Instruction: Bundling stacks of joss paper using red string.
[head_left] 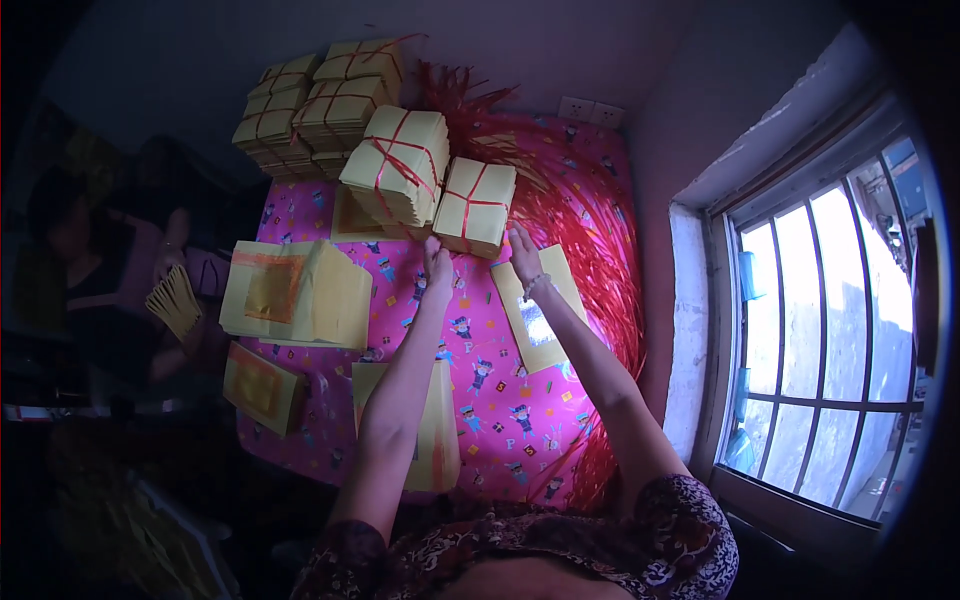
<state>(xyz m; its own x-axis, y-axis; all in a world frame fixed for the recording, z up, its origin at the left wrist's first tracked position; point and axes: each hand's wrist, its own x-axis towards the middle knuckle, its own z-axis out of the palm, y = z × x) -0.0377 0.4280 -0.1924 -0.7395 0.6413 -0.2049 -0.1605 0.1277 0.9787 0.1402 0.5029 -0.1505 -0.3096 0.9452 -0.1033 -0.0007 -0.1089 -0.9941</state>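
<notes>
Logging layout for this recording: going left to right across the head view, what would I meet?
Fanned yellow paper pieces, wide rectangular yellow paper stack with orange square, person's left hand, person's right hand, white rectangular wall sockets, tall metal-barred window.

A head-worn wide fisheye looks down from close above the near edge of the pink cartoon-print surface (487,443), facing across it.

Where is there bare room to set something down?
Mainly the pink cloth between left forearm and right forearm, right of the lower yellow sheets. Smaller patch: between back-left bundles and left yellow stack. Crowded: back centre, with tied bundles, and the right side, under red strips.
</notes>
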